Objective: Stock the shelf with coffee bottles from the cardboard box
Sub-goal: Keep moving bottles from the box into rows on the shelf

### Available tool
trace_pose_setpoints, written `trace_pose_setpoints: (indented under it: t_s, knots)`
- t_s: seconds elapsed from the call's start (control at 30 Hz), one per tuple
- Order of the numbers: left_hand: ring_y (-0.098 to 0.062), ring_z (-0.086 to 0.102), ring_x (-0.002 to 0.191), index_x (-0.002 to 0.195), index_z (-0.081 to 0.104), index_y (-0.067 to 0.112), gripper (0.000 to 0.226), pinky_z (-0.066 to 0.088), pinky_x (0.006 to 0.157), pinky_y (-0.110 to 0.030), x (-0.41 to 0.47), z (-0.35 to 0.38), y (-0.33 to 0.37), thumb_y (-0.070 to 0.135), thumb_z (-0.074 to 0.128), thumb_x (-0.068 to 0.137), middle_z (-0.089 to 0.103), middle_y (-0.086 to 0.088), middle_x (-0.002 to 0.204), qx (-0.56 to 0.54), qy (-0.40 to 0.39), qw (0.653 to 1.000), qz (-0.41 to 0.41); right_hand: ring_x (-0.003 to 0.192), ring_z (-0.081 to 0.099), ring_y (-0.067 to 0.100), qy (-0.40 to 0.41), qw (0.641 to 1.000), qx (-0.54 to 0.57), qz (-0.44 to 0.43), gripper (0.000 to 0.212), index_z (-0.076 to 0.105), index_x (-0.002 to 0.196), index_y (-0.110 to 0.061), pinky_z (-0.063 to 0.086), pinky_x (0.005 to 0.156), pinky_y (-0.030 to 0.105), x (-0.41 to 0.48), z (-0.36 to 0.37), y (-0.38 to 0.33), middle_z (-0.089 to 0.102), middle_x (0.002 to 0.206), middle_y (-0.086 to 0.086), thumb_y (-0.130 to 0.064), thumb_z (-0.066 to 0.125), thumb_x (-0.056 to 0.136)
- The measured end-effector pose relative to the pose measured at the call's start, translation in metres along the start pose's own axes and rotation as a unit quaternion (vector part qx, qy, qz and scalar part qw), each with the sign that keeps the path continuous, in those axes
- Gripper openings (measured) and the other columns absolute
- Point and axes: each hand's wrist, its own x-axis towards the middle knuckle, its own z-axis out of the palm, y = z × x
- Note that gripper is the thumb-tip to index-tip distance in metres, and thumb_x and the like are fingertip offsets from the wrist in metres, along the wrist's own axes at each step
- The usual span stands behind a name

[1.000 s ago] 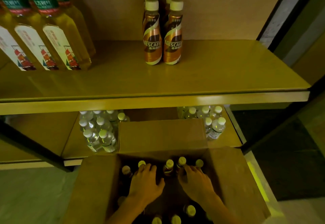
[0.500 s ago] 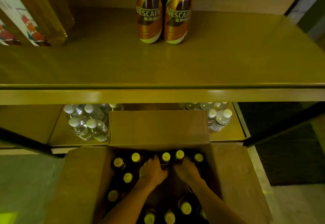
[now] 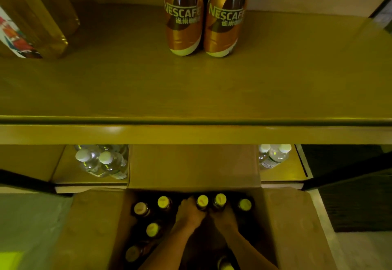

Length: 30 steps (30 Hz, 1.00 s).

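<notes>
In the open cardboard box (image 3: 286, 227), along its far edge, the left hand (image 3: 189, 213) curls around one coffee bottle (image 3: 202, 201) and the right hand (image 3: 223, 216) grasps the neighbouring bottle (image 3: 220, 199) (both upright, caps showing). Two Nescafé bottles (image 3: 183, 15) stand touching near the back edge of the shelf (image 3: 191, 91).

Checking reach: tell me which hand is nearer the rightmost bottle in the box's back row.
Right. The right hand grips the neighbouring bottle just left of the rightmost bottle; the left hand grips the next bottle farther left.
</notes>
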Motion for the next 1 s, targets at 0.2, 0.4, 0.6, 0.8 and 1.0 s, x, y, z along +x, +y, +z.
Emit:
trace_pose_setpoints:
  t_s: [0.2,0.4,0.6,0.8,1.0]
  knots:
    - [-0.028,0.068,0.101,0.109,0.069,0.027,0.046,0.052,0.073,-0.03,-0.026,-0.021,0.007,0.046,0.069,0.067,0.075,-0.003,0.104,-0.012,0.023,0.999,0.037,0.104,0.063,0.03,0.016,0.999,0.004,-0.044,0.03,0.051,0.109,-0.021,0.048,0.085,0.037,-0.023,-0.009,-0.007,0.061,0.101,0.003,-0.021,0.072,0.087]
    - [0.0,0.069,0.079,0.093,0.071,0.031,0.031,0.057,0.072,-0.032,-0.077,-0.06,0.017,0.037,0.081,0.064,0.074,0.012,0.082,-0.115,0.051,0.988,0.085,0.099,0.065,0.014,0.002,0.993,0.051,-0.107,0.052,0.055,0.127,-0.024,0.053,0.082,0.03,-0.076,-0.036,-0.03,0.067,0.111,-0.005,-0.037,0.077,0.081]
    - [0.014,0.065,0.082,0.092,0.072,0.041,0.034,0.047,0.07,-0.008,-0.162,-0.111,0.047,0.032,0.088,0.063,0.072,0.028,0.082,-0.19,0.115,0.96,0.169,0.103,0.066,0.002,0.04,0.971,0.048,-0.232,0.068,0.056,0.124,-0.047,0.055,0.093,0.034,-0.156,-0.08,-0.061,0.07,0.109,-0.019,-0.061,0.078,0.061]
    - [0.004,0.07,0.092,0.098,0.069,0.053,0.053,0.056,0.076,-0.017,-0.236,-0.164,0.087,0.016,0.089,0.067,0.075,0.021,0.095,-0.254,0.189,0.893,0.319,0.11,0.055,-0.014,0.094,0.907,0.045,-0.407,0.058,0.05,0.118,-0.052,0.051,0.087,0.015,-0.238,-0.127,-0.12,0.061,0.116,-0.027,-0.063,0.072,0.066]
    - [0.003,0.071,0.09,0.101,0.07,0.039,0.04,0.056,0.075,-0.014,-0.276,-0.225,0.136,0.031,0.083,0.064,0.075,0.022,0.092,-0.289,0.204,0.847,0.396,0.1,0.065,-0.005,0.081,0.865,0.121,-0.48,0.041,0.054,0.109,-0.058,0.055,0.076,0.017,-0.284,-0.156,-0.189,0.067,0.107,-0.028,-0.063,0.069,0.071]
